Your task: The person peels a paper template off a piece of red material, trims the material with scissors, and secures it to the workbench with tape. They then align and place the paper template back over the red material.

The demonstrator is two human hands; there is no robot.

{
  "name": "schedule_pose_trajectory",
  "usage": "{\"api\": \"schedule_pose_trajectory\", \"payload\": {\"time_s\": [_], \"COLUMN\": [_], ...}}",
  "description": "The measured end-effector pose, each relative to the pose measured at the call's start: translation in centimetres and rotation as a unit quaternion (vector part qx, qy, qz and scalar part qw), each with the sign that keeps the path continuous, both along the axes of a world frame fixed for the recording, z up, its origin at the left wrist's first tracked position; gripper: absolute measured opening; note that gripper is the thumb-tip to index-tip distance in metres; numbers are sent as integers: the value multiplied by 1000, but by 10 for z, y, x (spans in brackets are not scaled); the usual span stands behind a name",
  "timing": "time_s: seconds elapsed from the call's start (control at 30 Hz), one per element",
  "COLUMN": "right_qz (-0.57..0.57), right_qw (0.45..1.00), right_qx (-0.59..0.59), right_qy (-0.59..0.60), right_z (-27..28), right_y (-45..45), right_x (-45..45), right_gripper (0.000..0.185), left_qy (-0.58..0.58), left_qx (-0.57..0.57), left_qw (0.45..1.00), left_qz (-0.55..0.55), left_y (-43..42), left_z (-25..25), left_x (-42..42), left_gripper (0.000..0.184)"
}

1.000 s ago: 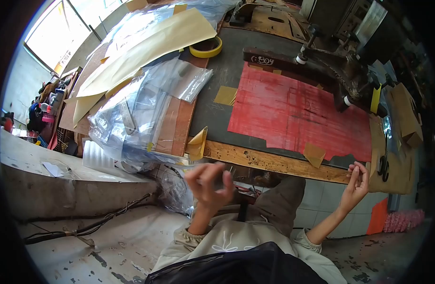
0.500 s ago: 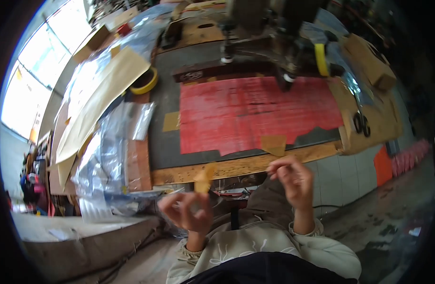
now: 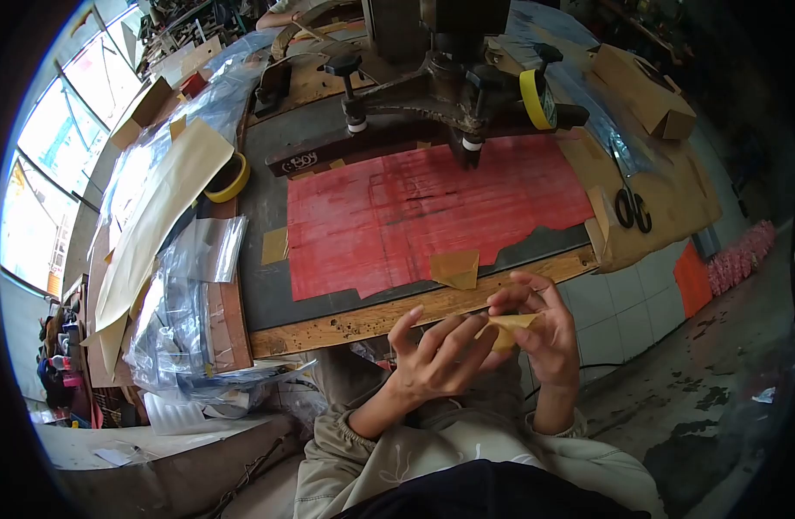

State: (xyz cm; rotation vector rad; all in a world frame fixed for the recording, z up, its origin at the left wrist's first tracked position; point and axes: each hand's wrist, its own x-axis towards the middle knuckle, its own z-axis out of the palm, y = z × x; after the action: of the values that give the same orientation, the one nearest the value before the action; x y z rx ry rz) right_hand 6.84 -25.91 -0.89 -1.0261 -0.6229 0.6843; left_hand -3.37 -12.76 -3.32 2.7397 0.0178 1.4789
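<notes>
Both hands meet just in front of the wooden table edge (image 3: 354, 326). My right hand (image 3: 549, 337) pinches a small yellowish piece of tape or paper (image 3: 508, 327) between thumb and fingers. Fingertips of my left hand (image 3: 440, 359) touch the left end of the same piece, its thumb raised apart. Beyond them a red sheet (image 3: 432, 216) lies on the dark work surface (image 3: 267, 203). One tan patch (image 3: 456, 268) sits on the sheet's near edge, another (image 3: 274, 246) at its left side. A dark metal bar (image 3: 397, 145) runs along the sheet's far edge.
A metal clamp frame (image 3: 432, 86) with black knobs stands behind the sheet, a yellow tape roll (image 3: 536, 99) hanging on it. Scissors (image 3: 631, 208) lie on brown paper at the right. Plastic bags (image 3: 177, 303), a cream sheet (image 3: 168, 208) and another tape roll (image 3: 230, 179) are at the left.
The hands have come together, and the yellowish piece near my left hand is now between both hands. The camera view has turned, shifting the table leftward in the picture.
</notes>
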Motion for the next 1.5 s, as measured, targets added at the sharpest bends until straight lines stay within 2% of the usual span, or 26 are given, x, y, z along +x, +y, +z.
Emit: {"api": "schedule_pose_trajectory", "payload": {"time_s": [0.07, 0.17, 0.3, 0.33, 0.43, 0.53, 0.73, 0.83, 0.93, 1.03, 1.13, 1.17, 1.23, 1.43, 1.5], "right_qz": [3, 14, -42, -55, 0, 34, 23, 35, 82, 160, 192, 188, 178, 282, 274], "right_qw": [1000, 999, 999, 998, 994, 968, 957, 969, 964, 965, 955, 960, 968, 945, 944], "right_qx": [7, 41, 10, 5, -63, -152, -230, -209, -166, -199, -221, -196, -145, -154, -172], "right_qy": [-4, 13, -15, -32, -86, -198, -176, -126, -193, -65, -51, -68, -103, -66, -64], "right_z": [-4, -2, 4, 4, 7, 11, 4, 6, 10, 3, -4, -8, -14, -1, -1], "right_y": [-3, -3, -3, -2, -13, -16, -18, -21, -17, -18, -23, -23, -24, -24, -27], "right_x": [5, 8, 13, 15, 25, 25, 33, 35, 31, 33, 38, 39, 39, 41, 44], "right_gripper": [63, 65, 68, 68, 68, 59, 38, 37, 36, 37, 41, 42, 44, 45, 42], "left_qy": [34, 66, -12, -59, -104, -164, -213, -221, -234, -249, -248, -249, -251, -272, -247], "left_qx": [-27, -31, 51, 53, 110, 131, 193, 202, 200, 206, 251, 243, 225, 236, 246], "left_qw": [999, 997, 999, 997, 988, 976, 950, 946, 941, 933, 919, 922, 927, 904, 902], "left_qz": [-3, 8, 9, 3, -16, -66, -119, -125, -143, -160, -172, -169, -165, -231, -254], "left_y": [-2, -1, 6, 6, 11, 19, 28, 28, 27, 23, 20, 18, 15, 15, 15], "left_z": [2, 8, -2, -7, -11, -20, -19, -21, -25, -25, -37, -40, -31, -16, -12], "left_x": [3, 7, 5, 5, 1, 5, 13, 15, 15, 17, 16, 16, 16, 27, 26], "left_gripper": [40, 44, 38, 30, 25, 18, 12, 10, 8, 11, 16, 16, 16, 21, 20]}}
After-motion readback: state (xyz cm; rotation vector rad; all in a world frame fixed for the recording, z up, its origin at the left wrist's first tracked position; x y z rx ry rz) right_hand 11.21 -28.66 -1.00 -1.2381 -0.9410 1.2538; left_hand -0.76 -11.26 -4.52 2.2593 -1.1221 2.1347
